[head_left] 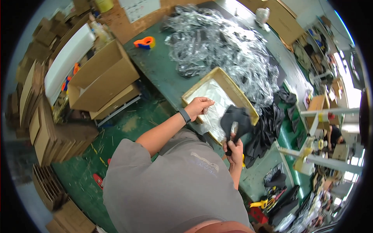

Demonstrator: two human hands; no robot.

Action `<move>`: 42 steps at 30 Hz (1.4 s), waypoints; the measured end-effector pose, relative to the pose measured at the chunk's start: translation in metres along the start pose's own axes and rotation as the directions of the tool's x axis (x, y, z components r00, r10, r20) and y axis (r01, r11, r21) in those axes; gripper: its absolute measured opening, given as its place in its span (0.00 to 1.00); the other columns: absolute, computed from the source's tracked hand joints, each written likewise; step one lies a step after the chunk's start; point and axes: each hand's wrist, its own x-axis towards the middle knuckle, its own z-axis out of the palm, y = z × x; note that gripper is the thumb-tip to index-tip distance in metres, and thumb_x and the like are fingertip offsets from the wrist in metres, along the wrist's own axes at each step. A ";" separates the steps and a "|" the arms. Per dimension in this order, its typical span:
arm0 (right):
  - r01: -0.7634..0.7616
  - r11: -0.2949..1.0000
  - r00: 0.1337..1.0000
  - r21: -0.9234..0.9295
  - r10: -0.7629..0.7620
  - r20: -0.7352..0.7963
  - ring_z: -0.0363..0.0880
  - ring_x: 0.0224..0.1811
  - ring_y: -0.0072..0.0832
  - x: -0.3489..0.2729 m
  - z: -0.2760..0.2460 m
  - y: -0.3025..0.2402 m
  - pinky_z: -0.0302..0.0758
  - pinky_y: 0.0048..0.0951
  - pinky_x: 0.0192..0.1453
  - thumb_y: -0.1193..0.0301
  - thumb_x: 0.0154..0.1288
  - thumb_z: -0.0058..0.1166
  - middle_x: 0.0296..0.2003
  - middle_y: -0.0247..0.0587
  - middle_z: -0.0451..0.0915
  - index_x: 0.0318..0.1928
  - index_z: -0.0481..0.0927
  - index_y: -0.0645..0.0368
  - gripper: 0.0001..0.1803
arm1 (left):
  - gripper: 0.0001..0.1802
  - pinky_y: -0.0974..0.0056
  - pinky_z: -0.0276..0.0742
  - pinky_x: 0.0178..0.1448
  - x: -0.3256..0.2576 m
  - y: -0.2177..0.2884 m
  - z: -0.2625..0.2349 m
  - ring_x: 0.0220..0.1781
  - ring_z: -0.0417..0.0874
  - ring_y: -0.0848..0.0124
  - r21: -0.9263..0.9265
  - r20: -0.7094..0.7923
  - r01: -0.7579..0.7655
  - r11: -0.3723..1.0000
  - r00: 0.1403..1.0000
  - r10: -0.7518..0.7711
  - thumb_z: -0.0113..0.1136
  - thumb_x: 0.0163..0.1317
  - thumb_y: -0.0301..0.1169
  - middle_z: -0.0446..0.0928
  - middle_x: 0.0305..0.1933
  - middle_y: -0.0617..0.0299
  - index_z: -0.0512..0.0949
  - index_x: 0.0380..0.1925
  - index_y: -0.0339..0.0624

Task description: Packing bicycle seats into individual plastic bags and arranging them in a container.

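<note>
My right hand [234, 149] grips the narrow end of a black saddle-shaped piece [236, 116]. The piece has a gap in its middle and its broad end points up and away from me. Over a shallow cardboard box [244, 94], my left hand [199, 107] is closed, thumb and fingers pinched together. Whether anything thin is between those fingertips cannot be made out. Thin whitish plastic bags [211, 93] lie flat inside the box, just beyond my left fingers. Part of them is hidden behind the black piece.
A heap of clear plastic wrapping [221, 40] covers the far table. Loose black pieces [268, 126] lie right of the box. An orange tape dispenser [144, 42] sits near the left table edge. An open carton [103, 77] stands left; a yellow-handled tool [259, 204] lies lower right.
</note>
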 end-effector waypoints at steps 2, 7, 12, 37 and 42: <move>-0.162 0.790 0.984 -0.591 0.081 -0.161 0.78 0.27 0.20 0.000 0.031 -0.037 0.71 0.24 0.31 0.79 0.69 0.68 0.36 0.35 0.83 0.55 0.80 0.61 0.16 | 0.12 0.69 0.70 0.35 -0.001 0.008 0.041 0.29 0.71 0.85 0.125 -0.046 -0.228 0.966 0.971 0.235 0.71 0.76 0.37 0.79 0.29 0.73 0.89 0.39 0.39; -0.107 0.845 0.900 -0.524 -0.142 -0.413 0.80 0.29 0.19 -0.012 0.028 -0.022 0.75 0.25 0.30 0.81 0.65 0.73 0.38 0.37 0.85 0.70 0.64 0.60 0.39 | 0.11 0.64 0.76 0.41 -0.027 0.002 0.119 0.36 0.80 0.70 0.431 0.507 -0.710 0.557 0.701 0.502 0.67 0.75 0.26 0.80 0.33 0.59 0.91 0.53 0.38; -0.205 0.311 0.876 -0.928 -0.365 -0.316 0.84 0.28 0.27 -0.041 -0.011 -0.022 0.77 0.29 0.30 0.85 0.64 0.68 0.38 0.40 0.87 0.74 0.63 0.54 0.42 | 0.09 0.59 0.81 0.51 -0.008 0.021 0.129 0.44 0.85 0.61 0.439 0.502 -0.695 0.570 0.716 0.486 0.67 0.73 0.24 0.86 0.40 0.54 0.91 0.49 0.38; -0.167 0.841 0.985 -0.515 0.114 -0.133 0.90 0.35 0.31 0.063 -0.103 -0.076 0.86 0.37 0.47 0.64 0.78 0.62 0.50 0.45 0.90 0.60 0.87 0.60 0.18 | 0.11 0.68 0.78 0.37 0.303 0.147 0.032 0.33 0.77 0.75 -0.550 0.201 -0.043 0.834 0.962 0.183 0.59 0.79 0.27 0.82 0.44 0.58 0.77 0.57 0.36; -0.413 0.507 0.602 -0.757 -0.471 -0.644 0.86 0.57 0.52 0.068 -0.274 -0.039 0.82 0.47 0.64 0.69 0.65 0.66 0.55 0.55 0.87 0.55 0.87 0.61 0.19 | 0.14 0.70 0.73 0.34 0.252 0.068 0.151 0.30 0.75 0.79 0.421 -0.116 -0.366 0.830 0.886 0.449 0.63 0.79 0.28 0.84 0.40 0.62 0.80 0.60 0.38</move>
